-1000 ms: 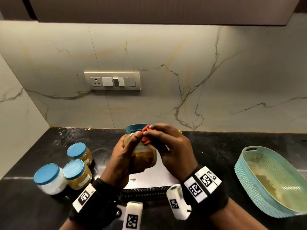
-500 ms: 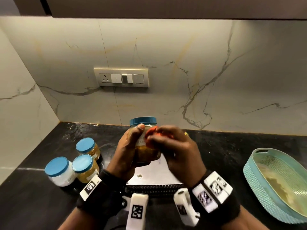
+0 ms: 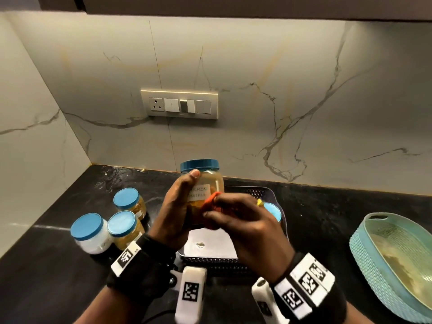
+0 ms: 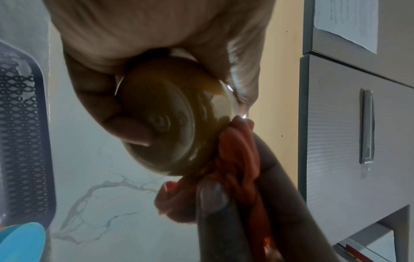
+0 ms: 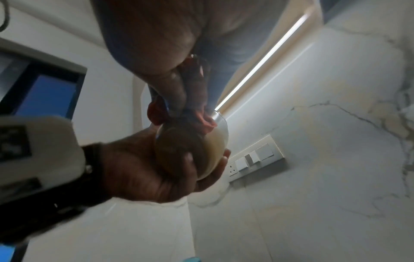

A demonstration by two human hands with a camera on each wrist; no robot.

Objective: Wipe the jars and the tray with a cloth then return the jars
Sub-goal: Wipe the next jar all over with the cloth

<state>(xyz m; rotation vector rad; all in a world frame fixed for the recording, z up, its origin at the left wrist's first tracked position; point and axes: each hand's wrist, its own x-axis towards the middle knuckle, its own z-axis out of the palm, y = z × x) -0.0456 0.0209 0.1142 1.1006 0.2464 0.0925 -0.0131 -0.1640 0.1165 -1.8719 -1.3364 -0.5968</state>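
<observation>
1. A black countertop (image 3: 327,206) is backed by a pale marble wall (image 3: 304,78) carrying a switch panel (image 3: 179,104).
2. A teal basket (image 3: 364,249) with a woven-patterned wall is seen at the right end of the countertop, well apart from the jars.
3. A dark perforated tray (image 3: 211,261) with a pale floor is placed on the countertop, below the hands; one blue-lidded jar (image 3: 273,211) is partly seen in it, behind the right hand.
4. Three jars with blue lids are grouped to the left of the tray: a white-filled jar (image 3: 90,232), a yellow-filled jar (image 3: 124,226) just beside it, and a rear jar (image 3: 129,200).
5. The held jar (image 3: 203,181) is clear, filled with yellowish-brown contents, capped with a blue lid (image 3: 199,165), and labelled with a white handwritten sticker. It is kept upright in the air above the tray.
6. The left hand (image 3: 174,216) is wrapped round the held jar, thumb up near the lid.
7. The right hand (image 3: 247,228) is clenched round a bunched orange cloth (image 3: 211,202), which is pressed against the jar's lower side.
</observation>
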